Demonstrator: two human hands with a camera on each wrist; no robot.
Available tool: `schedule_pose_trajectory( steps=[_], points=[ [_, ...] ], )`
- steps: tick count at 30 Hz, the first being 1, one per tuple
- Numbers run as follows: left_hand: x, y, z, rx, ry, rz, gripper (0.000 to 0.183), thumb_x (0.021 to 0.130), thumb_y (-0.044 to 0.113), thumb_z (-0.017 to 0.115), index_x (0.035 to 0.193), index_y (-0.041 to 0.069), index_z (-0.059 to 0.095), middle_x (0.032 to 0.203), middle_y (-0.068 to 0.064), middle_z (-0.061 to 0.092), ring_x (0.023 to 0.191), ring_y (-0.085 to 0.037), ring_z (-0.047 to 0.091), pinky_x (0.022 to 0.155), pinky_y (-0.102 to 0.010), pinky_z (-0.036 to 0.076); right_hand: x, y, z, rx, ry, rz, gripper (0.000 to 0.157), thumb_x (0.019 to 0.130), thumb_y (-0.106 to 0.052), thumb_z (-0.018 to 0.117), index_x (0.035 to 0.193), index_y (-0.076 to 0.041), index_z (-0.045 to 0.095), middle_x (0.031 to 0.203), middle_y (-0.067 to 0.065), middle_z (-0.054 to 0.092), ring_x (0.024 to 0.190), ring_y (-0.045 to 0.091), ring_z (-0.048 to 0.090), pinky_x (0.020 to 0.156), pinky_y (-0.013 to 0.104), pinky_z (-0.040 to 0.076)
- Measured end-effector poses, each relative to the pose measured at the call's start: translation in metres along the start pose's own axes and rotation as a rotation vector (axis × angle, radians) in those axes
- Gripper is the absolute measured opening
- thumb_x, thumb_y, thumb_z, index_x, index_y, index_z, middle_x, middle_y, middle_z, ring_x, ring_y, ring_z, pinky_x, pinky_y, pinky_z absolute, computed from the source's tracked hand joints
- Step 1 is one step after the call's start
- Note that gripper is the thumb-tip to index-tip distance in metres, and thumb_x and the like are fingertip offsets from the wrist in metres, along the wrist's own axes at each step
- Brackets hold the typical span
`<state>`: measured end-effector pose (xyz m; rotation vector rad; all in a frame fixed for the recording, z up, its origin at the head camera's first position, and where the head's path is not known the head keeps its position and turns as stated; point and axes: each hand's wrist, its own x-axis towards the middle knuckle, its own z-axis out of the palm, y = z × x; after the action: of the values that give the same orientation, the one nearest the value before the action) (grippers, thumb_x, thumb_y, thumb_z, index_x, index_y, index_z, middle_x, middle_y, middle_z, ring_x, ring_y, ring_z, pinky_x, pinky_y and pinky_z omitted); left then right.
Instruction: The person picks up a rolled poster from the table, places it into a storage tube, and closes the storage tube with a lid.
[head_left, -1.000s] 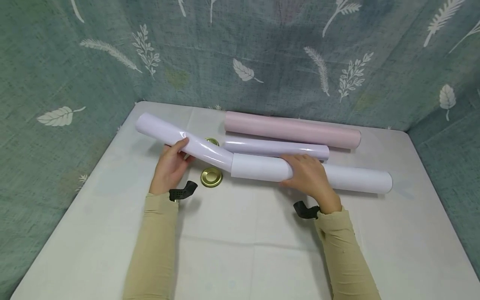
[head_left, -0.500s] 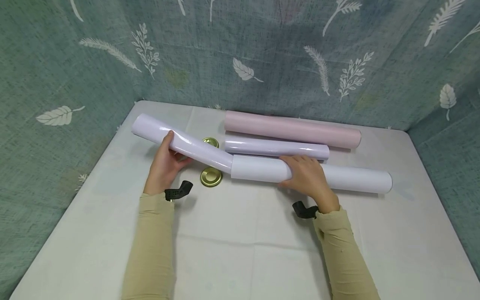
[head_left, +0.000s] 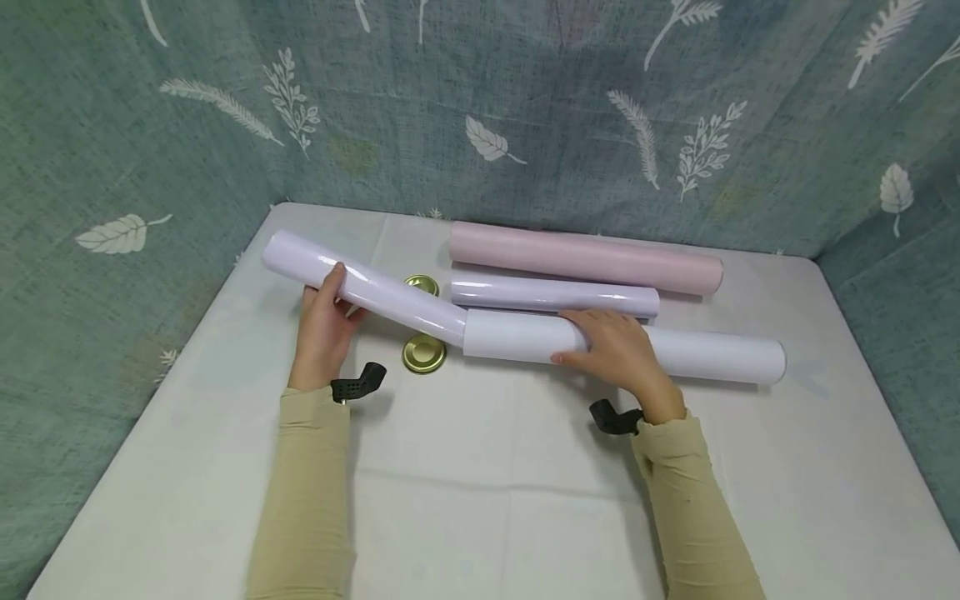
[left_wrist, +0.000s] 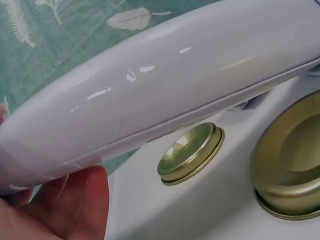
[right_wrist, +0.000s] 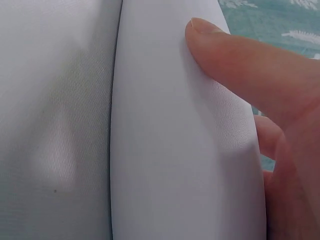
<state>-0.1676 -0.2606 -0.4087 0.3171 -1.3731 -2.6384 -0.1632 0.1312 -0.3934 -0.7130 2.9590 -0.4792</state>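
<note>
Left hand pinches a lilac roll running ten to four o'clock. Right hand clasps a white tube, nine to three.

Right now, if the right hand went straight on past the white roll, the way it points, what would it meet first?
Probably the rear lilac roll, lying just behind the white roll; the right hand might pass above it, as height is unclear.

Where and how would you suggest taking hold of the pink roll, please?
I would take the pink roll around its middle, from above. It is a long cylinder lying flat, so that should balance it; the lavender roll lying close in front and the curtain behind probably leave its top easiest to reach.
</note>
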Motion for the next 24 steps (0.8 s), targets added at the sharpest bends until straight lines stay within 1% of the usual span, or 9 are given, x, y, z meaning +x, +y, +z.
schedule_pose_trajectory(
  steps=[2,5,8,11,13,19,22,24],
  points=[
    [-0.0003,0.0025,-0.0003,-0.012,-0.008,-0.015,0.049,0.086,0.039,0.056,0.126,0.018,0.035,0.118,-0.005,0.039,0.106,-0.021,0.043,0.087,-0.039,0.033,0.0001,0.0002,-0.0006,-0.002,-0.001,0.0,0.073,0.072,-0.067,0.055,0.132,-0.027,0.043,0.128,0.002,0.048,0.121,0.026,0.037,0.097,0.049,0.024],
    [-0.0003,0.0053,-0.0009,-0.015,0.009,-0.038,0.056,0.084,0.051,0.052,0.128,0.02,0.033,0.12,-0.007,0.039,0.108,-0.023,0.043,0.09,-0.04,0.032,-0.0002,-0.0003,-0.0017,0.004,-0.001,-0.001,0.074,0.071,-0.067,0.055,0.131,-0.026,0.044,0.128,0.003,0.048,0.121,0.027,0.038,0.097,0.05,0.024],
    [0.0,0.006,-0.0025,-0.011,0.041,-0.05,0.06,0.083,0.055,0.051,0.129,0.02,0.032,0.122,-0.007,0.038,0.109,-0.024,0.043,0.091,-0.04,0.033,-0.0003,-0.0007,-0.0022,0.01,-0.001,-0.001,0.073,0.071,-0.066,0.056,0.131,-0.025,0.044,0.127,0.004,0.049,0.12,0.027,0.038,0.096,0.05,0.024],
    [0.0008,0.0053,-0.0045,-0.034,0.065,-0.038,0.06,0.083,0.051,0.054,0.129,0.018,0.034,0.124,-0.008,0.037,0.11,-0.024,0.042,0.091,-0.04,0.034,-0.0003,-0.0011,-0.0021,0.009,0.002,0.0,0.073,0.071,-0.066,0.057,0.13,-0.025,0.045,0.127,0.004,0.05,0.12,0.027,0.039,0.096,0.05,0.024],
    [0.0015,0.0049,-0.0058,-0.061,0.074,-0.015,0.058,0.084,0.046,0.056,0.129,0.016,0.035,0.125,-0.008,0.037,0.111,-0.023,0.041,0.091,-0.039,0.035,-0.0004,-0.0013,-0.0021,0.007,0.003,0.001,0.073,0.07,-0.066,0.058,0.13,-0.025,0.046,0.126,0.004,0.05,0.12,0.027,0.039,0.096,0.05,0.025],
    [0.0029,0.0047,-0.0068,-0.106,0.078,0.044,0.053,0.084,0.032,0.061,0.126,0.008,0.039,0.125,-0.01,0.039,0.112,-0.023,0.041,0.093,-0.037,0.034,-0.0008,-0.0017,-0.0028,0.007,0.002,-0.001,0.072,0.07,-0.064,0.059,0.13,-0.025,0.047,0.125,0.005,0.051,0.118,0.028,0.04,0.096,0.05,0.025],
    [0.0029,0.0046,-0.0068,-0.114,0.096,0.075,0.051,0.084,0.025,0.062,0.127,0.009,0.039,0.125,-0.009,0.04,0.112,-0.022,0.042,0.093,-0.037,0.034,-0.0007,-0.002,-0.0035,0.016,-0.002,0.002,0.071,0.071,-0.063,0.06,0.13,-0.025,0.047,0.125,0.005,0.051,0.118,0.029,0.04,0.095,0.05,0.025],
    [0.0025,0.0048,-0.0067,-0.107,0.118,0.108,0.051,0.084,0.02,0.063,0.127,0.013,0.037,0.126,-0.009,0.039,0.113,-0.022,0.042,0.092,-0.037,0.034,-0.0011,-0.0021,-0.0038,0.022,-0.004,0.009,0.071,0.071,-0.063,0.06,0.13,-0.025,0.046,0.126,0.005,0.051,0.118,0.028,0.04,0.096,0.05,0.025]
  ],
)
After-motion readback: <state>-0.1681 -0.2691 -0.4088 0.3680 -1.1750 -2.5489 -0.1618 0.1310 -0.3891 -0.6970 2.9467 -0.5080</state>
